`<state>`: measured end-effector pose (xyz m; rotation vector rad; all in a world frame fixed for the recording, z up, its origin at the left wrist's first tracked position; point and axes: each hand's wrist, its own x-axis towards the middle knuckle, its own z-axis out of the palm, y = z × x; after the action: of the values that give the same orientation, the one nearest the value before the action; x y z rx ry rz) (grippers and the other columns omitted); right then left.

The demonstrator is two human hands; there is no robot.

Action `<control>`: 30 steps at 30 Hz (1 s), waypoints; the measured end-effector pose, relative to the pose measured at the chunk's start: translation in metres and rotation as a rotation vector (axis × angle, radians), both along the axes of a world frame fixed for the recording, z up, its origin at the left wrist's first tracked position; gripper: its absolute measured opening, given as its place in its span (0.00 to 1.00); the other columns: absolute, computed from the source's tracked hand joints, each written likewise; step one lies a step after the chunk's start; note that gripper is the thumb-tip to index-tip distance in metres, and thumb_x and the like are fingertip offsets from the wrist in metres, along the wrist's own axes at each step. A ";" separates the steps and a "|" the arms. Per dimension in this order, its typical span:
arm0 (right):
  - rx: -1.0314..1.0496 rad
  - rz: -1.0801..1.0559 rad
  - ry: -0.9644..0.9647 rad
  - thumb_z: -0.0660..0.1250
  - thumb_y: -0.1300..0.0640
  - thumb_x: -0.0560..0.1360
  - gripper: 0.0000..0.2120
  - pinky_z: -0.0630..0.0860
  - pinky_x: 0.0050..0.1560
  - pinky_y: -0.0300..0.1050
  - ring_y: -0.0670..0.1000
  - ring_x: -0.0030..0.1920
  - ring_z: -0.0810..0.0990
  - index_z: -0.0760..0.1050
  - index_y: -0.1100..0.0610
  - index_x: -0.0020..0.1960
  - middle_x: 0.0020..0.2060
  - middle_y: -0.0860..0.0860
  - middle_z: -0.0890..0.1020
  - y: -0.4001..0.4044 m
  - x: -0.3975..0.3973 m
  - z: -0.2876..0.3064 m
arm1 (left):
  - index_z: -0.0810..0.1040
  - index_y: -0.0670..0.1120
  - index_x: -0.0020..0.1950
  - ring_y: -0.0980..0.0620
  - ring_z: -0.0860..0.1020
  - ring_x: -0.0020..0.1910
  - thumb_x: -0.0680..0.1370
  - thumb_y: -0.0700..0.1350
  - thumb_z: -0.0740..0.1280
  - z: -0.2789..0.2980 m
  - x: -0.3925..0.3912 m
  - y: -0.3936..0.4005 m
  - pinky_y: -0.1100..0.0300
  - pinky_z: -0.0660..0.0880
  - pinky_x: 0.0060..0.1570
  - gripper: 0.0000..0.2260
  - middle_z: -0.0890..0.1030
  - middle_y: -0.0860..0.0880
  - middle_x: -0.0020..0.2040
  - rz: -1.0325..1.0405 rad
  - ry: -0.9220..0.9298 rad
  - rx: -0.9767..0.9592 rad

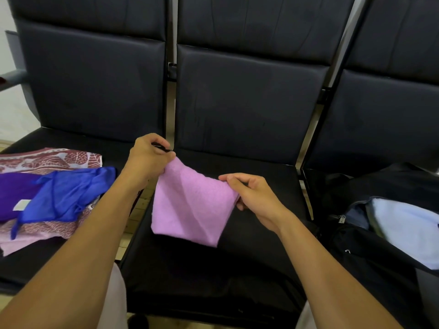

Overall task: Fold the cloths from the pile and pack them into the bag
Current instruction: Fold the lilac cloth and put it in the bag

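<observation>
A pink towel cloth (pixel 190 205) hangs folded over the middle black seat (pixel 213 276), held up by both hands. My left hand (pixel 148 157) pinches its upper left corner. My right hand (pixel 254 195) grips its right corner. The pile of cloths (pixel 47 198) lies on the left seat: a blue sheer cloth (pixel 66 193) on top, a purple one (pixel 14 193) beside it, patterned red-and-white fabric (pixel 52 160) underneath. On the right seat a black bag (pixel 370 252) stands open, with a light blue cloth (pixel 408 229) inside it.
Three dark padded chairs stand in a row, with upright backrests (pixel 249 98) behind the seats. Narrow gaps with metal frame bars separate the seats. Tiled floor (pixel 135 217) shows through the gap between the left and middle seats.
</observation>
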<state>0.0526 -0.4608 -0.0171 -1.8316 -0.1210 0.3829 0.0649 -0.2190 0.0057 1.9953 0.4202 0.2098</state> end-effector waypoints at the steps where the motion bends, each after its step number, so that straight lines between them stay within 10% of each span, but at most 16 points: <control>1: 0.036 -0.003 0.043 0.62 0.54 0.82 0.11 0.74 0.35 0.35 0.46 0.40 0.78 0.82 0.52 0.58 0.52 0.48 0.83 0.001 -0.001 0.001 | 0.77 0.46 0.55 0.48 0.80 0.45 0.75 0.37 0.71 0.001 0.000 0.000 0.49 0.78 0.52 0.10 0.81 0.43 0.45 0.004 -0.034 -0.030; 5: 0.194 -0.034 0.203 0.64 0.56 0.81 0.10 0.80 0.39 0.38 0.54 0.54 0.81 0.83 0.55 0.57 0.59 0.52 0.80 0.006 -0.001 0.004 | 0.76 0.45 0.58 0.51 0.79 0.47 0.76 0.32 0.68 0.006 -0.002 -0.005 0.60 0.77 0.45 0.14 0.80 0.46 0.48 -0.052 -0.147 -0.105; 23: 0.233 -0.125 0.178 0.65 0.53 0.80 0.11 0.81 0.36 0.39 0.54 0.49 0.83 0.84 0.57 0.52 0.54 0.53 0.83 0.009 0.001 0.002 | 0.79 0.47 0.50 0.52 0.82 0.44 0.76 0.33 0.68 -0.001 0.007 0.004 0.58 0.79 0.44 0.09 0.83 0.50 0.44 -0.160 -0.049 0.169; 30: 0.232 -0.113 0.248 0.71 0.57 0.76 0.10 0.82 0.45 0.42 0.54 0.55 0.83 0.84 0.59 0.55 0.56 0.52 0.82 0.000 0.007 0.001 | 0.81 0.46 0.53 0.51 0.80 0.53 0.72 0.29 0.69 0.000 0.006 0.011 0.50 0.75 0.60 0.15 0.84 0.48 0.45 -0.216 0.149 0.078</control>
<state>0.0592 -0.4605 -0.0157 -1.5422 0.1054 0.4914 0.0710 -0.2081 0.0056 2.1239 0.2907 -0.0593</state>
